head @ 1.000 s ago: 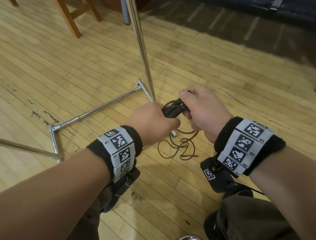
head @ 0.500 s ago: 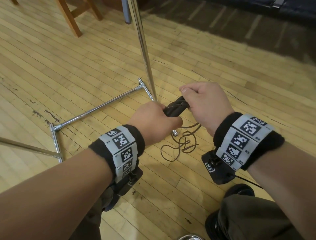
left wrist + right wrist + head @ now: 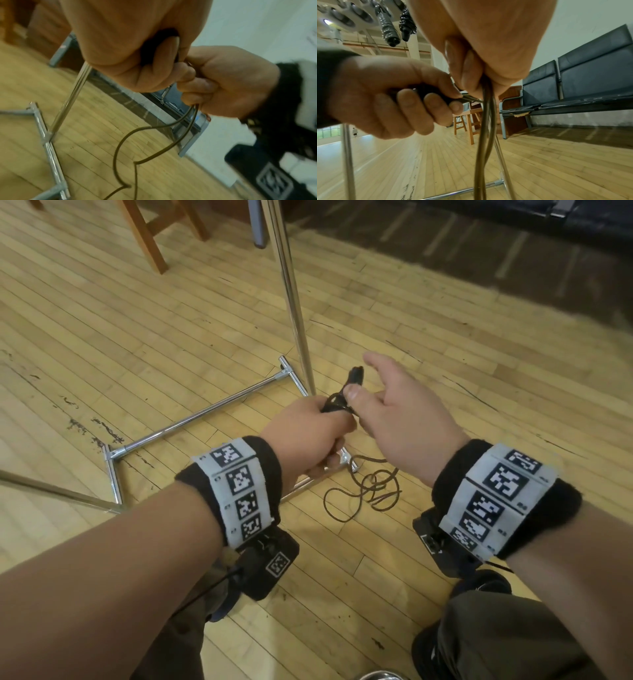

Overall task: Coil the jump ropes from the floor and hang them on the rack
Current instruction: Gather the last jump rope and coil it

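A jump rope with black handles (image 3: 356, 374) and a thin brown cord is held between both hands beside the chrome rack's upright pole (image 3: 291, 296). My left hand (image 3: 308, 433) grips the handles in a fist (image 3: 385, 94). My right hand (image 3: 394, 412) has its thumb on the wound cord at the handles, its forefinger stretched out, and its lower fingers curled round cord strands (image 3: 485, 135). The loose cord (image 3: 370, 491) lies tangled on the floor below the hands. It also shows in the left wrist view as a hanging cord (image 3: 135, 162).
The rack's base bars (image 3: 205, 416) lie on the wooden floor to the left and under the hands. Other rope handles (image 3: 387, 27) hang from the rack above. A wooden stool (image 3: 147, 237) stands at the far left and a dark bench (image 3: 590, 81) along the wall.
My right hand has come off the handles and opened its forefinger, keeping the cord in its lower fingers. The handles now tilt upward out of my left fist.
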The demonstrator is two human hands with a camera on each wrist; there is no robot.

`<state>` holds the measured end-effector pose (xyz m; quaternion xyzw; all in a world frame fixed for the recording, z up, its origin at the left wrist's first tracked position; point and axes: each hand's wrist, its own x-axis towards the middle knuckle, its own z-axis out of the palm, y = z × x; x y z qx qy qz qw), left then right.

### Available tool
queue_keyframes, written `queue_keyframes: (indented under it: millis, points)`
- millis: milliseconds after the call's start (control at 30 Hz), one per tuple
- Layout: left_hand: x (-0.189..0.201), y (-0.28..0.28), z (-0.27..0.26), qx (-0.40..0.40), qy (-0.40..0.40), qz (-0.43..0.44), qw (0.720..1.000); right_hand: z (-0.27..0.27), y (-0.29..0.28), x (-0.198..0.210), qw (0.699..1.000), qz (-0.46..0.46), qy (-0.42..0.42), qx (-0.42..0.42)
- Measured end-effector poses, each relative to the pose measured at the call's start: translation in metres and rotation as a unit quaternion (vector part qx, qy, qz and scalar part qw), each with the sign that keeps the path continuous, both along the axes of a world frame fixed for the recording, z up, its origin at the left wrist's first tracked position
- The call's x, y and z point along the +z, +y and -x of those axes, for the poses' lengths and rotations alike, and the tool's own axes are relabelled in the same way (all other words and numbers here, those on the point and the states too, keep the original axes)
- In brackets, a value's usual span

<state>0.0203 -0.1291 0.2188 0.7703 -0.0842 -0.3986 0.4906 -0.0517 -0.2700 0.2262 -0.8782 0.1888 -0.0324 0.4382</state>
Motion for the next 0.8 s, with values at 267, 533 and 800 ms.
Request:
queue_keyframes:
  millis: [267,533,800]
  points:
    - [0.014,0.013,-0.008,0.009,0.297,0.219,0.929,0.007,-0.016,0.010,0.974,-0.223,0.002,0.043]
    - [0.020,0.005,0.005,0.032,0.283,0.209,0.936,0.008,-0.014,0.014,0.966,-0.225,0.019,0.123]
    - [0.023,0.004,0.004,0.012,0.217,0.135,0.967,0.009,-0.021,0.013,0.986,-0.026,0.079,0.145]
